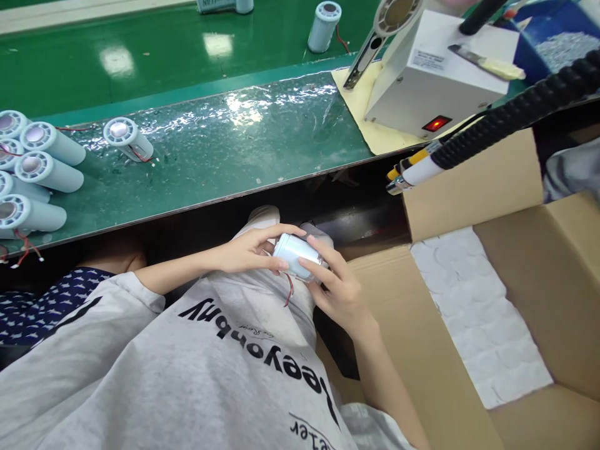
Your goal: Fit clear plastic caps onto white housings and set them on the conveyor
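A light-blue cylinder [295,255] with a thin red wire hangs above my lap, held between both hands. My left hand [248,251] grips its left end, with the thumb below and the fingers over the top. At the right end, the fingers of my right hand [335,284] close around it. Clear plastic [320,236] shows around that right end; whether it is a bag or a sleeve I cannot tell. On the green bench ledge [225,162], one similar cylinder [129,140] stands apart from a cluster of several others [40,215] at the far left.
A white metal box [435,81] with a lit red switch stands on the ledge, a knife [485,61] on top. A black ribbed hose [515,112] crosses above an open cardboard box [422,344] containing a white sheet [482,325]. Another cylinder [324,28] stands further back.
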A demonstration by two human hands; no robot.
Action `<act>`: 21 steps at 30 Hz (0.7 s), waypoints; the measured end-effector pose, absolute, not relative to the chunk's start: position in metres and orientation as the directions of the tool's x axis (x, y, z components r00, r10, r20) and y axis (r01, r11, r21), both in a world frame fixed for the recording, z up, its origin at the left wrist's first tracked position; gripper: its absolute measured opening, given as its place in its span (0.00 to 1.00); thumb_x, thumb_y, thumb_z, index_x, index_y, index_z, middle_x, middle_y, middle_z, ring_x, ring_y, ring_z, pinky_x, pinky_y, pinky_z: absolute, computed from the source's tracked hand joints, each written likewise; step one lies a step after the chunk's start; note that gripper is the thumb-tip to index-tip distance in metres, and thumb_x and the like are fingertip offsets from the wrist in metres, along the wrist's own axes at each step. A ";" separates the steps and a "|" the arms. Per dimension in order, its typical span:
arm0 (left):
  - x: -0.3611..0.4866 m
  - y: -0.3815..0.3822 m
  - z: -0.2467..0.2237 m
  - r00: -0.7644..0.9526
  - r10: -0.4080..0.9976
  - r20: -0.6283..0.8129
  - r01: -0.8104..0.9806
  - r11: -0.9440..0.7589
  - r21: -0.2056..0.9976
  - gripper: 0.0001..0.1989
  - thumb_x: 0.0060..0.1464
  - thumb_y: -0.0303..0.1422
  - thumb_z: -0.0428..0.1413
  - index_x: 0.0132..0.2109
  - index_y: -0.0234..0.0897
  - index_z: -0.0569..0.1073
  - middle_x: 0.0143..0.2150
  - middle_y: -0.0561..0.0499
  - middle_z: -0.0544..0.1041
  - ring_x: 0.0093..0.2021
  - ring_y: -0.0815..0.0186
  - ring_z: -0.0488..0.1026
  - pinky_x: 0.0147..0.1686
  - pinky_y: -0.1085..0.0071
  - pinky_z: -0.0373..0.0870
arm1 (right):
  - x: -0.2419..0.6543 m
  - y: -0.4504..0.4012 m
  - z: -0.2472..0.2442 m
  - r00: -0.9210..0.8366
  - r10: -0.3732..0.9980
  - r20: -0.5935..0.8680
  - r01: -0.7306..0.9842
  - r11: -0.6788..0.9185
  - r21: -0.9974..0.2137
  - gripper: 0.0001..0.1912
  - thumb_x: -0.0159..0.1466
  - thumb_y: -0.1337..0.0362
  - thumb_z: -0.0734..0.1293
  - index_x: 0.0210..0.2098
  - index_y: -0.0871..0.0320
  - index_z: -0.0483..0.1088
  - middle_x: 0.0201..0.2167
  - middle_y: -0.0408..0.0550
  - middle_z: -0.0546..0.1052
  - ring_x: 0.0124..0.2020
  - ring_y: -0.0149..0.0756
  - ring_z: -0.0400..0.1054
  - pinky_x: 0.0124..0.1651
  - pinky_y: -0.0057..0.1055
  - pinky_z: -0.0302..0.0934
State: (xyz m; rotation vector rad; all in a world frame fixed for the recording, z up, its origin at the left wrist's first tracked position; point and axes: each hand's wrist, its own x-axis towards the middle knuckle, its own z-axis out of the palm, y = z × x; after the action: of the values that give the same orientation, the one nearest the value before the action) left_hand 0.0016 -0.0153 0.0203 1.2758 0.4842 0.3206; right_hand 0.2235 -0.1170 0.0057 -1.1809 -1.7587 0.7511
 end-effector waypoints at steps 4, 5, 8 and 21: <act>-0.001 -0.011 0.028 0.892 0.447 -0.064 0.045 0.052 0.998 0.35 0.54 0.37 0.67 0.67 0.49 0.67 0.68 0.43 0.68 0.62 0.54 0.72 0.56 0.61 0.73 | 0.223 -0.122 0.003 -0.088 0.992 0.092 0.172 0.106 -0.979 0.27 0.62 0.51 0.75 0.58 0.47 0.71 0.60 0.52 0.74 0.60 0.51 0.71 0.57 0.49 0.72; -0.001 -0.011 0.029 0.898 0.437 -0.038 0.037 0.011 0.999 0.35 0.54 0.36 0.67 0.67 0.50 0.67 0.70 0.44 0.67 0.66 0.53 0.68 0.59 0.60 0.72 | 0.223 -0.122 0.004 -0.075 0.997 0.025 0.094 0.032 -0.995 0.29 0.61 0.47 0.75 0.58 0.47 0.70 0.58 0.52 0.75 0.57 0.50 0.73 0.54 0.47 0.74; -0.003 -0.010 0.031 0.905 0.424 -0.026 0.012 0.034 0.999 0.35 0.55 0.33 0.66 0.68 0.51 0.67 0.71 0.44 0.65 0.67 0.53 0.67 0.61 0.60 0.71 | 0.221 -0.124 0.006 -0.076 0.993 -0.093 -0.035 -0.095 -0.995 0.30 0.58 0.44 0.76 0.56 0.46 0.72 0.53 0.49 0.78 0.49 0.46 0.77 0.46 0.42 0.77; 0.007 -0.006 0.004 0.907 0.358 -0.221 0.173 0.162 0.972 0.35 0.52 0.41 0.66 0.65 0.39 0.70 0.48 0.46 0.81 0.41 0.62 0.79 0.41 0.69 0.74 | 0.245 -0.134 -0.012 -0.030 0.952 -0.306 0.097 -0.302 -0.948 0.33 0.61 0.41 0.72 0.59 0.52 0.73 0.57 0.55 0.77 0.50 0.50 0.76 0.54 0.48 0.72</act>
State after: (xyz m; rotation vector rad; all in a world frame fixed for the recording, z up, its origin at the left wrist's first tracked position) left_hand 0.0070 -0.0055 0.0037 1.4170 0.4529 0.1387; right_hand 0.2450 -0.1342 -0.0121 -1.4848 -1.1488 1.4253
